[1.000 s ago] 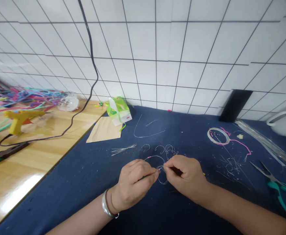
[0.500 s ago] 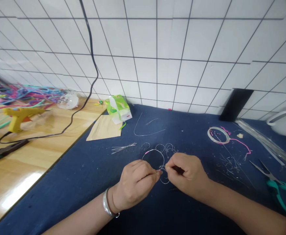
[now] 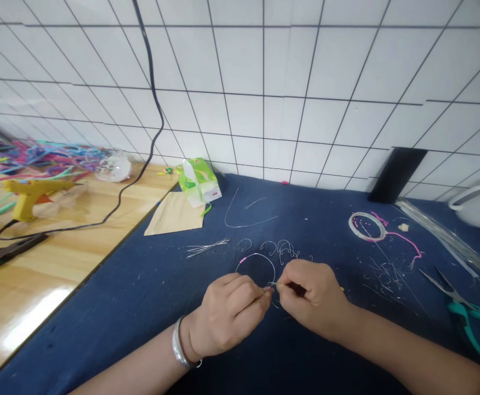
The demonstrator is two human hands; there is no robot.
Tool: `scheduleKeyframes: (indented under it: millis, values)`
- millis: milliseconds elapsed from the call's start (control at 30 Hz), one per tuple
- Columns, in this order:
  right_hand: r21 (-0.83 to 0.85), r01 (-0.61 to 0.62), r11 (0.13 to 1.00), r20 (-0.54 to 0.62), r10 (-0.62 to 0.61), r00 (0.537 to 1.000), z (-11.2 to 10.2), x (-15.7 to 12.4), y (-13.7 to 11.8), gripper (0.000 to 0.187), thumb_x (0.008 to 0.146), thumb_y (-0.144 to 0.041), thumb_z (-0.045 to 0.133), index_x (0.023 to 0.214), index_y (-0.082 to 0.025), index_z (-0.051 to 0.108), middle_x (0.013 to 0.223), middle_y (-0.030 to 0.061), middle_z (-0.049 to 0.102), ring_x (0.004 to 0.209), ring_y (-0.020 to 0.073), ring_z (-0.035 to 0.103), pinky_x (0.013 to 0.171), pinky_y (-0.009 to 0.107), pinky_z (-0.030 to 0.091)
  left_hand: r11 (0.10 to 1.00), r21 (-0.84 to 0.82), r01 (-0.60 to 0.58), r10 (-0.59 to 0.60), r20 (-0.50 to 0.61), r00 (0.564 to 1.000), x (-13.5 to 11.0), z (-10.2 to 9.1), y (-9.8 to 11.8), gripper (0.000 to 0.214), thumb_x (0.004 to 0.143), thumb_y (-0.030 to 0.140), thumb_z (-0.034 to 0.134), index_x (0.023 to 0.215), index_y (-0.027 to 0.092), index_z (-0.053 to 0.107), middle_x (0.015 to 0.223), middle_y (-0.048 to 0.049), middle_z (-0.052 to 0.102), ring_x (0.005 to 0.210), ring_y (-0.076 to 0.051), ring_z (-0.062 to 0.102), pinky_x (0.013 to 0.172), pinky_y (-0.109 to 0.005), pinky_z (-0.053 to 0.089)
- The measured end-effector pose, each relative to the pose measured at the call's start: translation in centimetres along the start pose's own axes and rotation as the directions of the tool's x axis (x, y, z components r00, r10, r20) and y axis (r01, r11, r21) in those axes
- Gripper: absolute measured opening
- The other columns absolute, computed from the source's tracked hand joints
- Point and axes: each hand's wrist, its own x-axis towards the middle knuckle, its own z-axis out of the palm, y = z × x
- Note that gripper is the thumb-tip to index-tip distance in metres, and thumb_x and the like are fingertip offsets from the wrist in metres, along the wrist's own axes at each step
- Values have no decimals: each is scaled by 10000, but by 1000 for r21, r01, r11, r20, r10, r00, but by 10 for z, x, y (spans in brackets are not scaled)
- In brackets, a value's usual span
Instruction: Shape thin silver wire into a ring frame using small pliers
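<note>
My left hand, with a silver bracelet at the wrist, pinches a thin wire ring between thumb and fingertips. Small pink beads sit on the ring's upper left. Close by on the right, my right hand is closed in a pinch on a thin wire end where the two hands nearly meet. The fingers hide the exact join. Just beyond the hands, several small bent wire hooks lie on the dark blue cloth. Straight wire pieces rest to their left.
At right are a shallow white dish with pink beads, wire scraps and green-handled pliers. A green tissue pack lies on beige paper. On the wooden table at left are a yellow glue gun and dark-jawed pliers.
The pink beads on the wire ring look more spread out along it, and the ring has shifted slightly left. Both hands stay pinched close together, with only small finger movements.
</note>
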Motion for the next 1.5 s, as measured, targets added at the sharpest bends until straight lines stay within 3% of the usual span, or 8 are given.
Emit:
scheduleKeyframes:
  millis: [300,500,800,1067,1200,1300,1400,1500]
  values:
    - [-101,89,991,4,-89,996,2,-3,2,153,722,-118,457,577,-164,449,550,-37,428,531,74,380,529,225,285,997,75,10,-13,47,999,-1,0,4,108,732,46,608,794,127,573,656,-3,549,559,-111,449,482,-266,369]
    - [-112,78,991,13,-77,997,-1,-2,1,134,725,-125,453,598,-167,465,560,-31,445,537,82,394,531,226,300,994,86,62,-67,61,996,-4,0,5,107,741,52,597,742,146,545,645,6,520,556,-107,438,491,-264,366]
    - [-62,-140,988,98,146,984,-7,5,-2,125,694,-131,481,578,-176,467,542,-39,465,512,79,408,489,202,292,993,-1,121,-121,17,993,3,1,5,114,765,61,571,716,146,513,688,-2,549,587,-103,489,514,-248,405]
    - [57,-233,971,211,216,953,-10,9,1,132,698,-134,478,576,-174,447,519,-54,445,490,66,395,461,182,276,976,-113,183,-182,20,983,2,2,5,108,756,55,579,828,134,563,938,-45,631,726,-117,592,639,-261,496]
    - [165,-344,924,323,279,904,-12,12,4,127,700,-159,482,575,-174,466,496,-56,420,462,64,375,425,175,264,949,-211,235,-235,22,972,1,6,1,91,776,65,551,813,146,570,898,-46,652,739,-121,603,664,-265,504]
    - [267,-488,831,448,341,826,-13,14,6,120,698,-177,478,578,-175,469,458,-66,387,410,55,357,390,167,252,889,-355,290,-277,88,957,4,8,-1,97,780,58,527,760,148,556,843,-49,652,714,-117,600,623,-247,499]
    - [356,-637,684,587,366,722,-12,15,10,87,682,-175,473,596,-176,487,400,-82,363,354,50,329,369,168,253,777,-527,345,-313,153,937,8,8,-3,114,769,48,526,741,153,558,794,-43,641,703,-111,598,594,-231,495]
    - [428,-706,564,650,351,674,-11,17,14,76,644,-143,455,579,-172,484,401,-86,374,336,41,319,356,167,234,606,-670,429,-382,228,896,11,7,-4,99,759,62,558,718,151,571,772,-45,638,703,-115,604,614,-248,505]
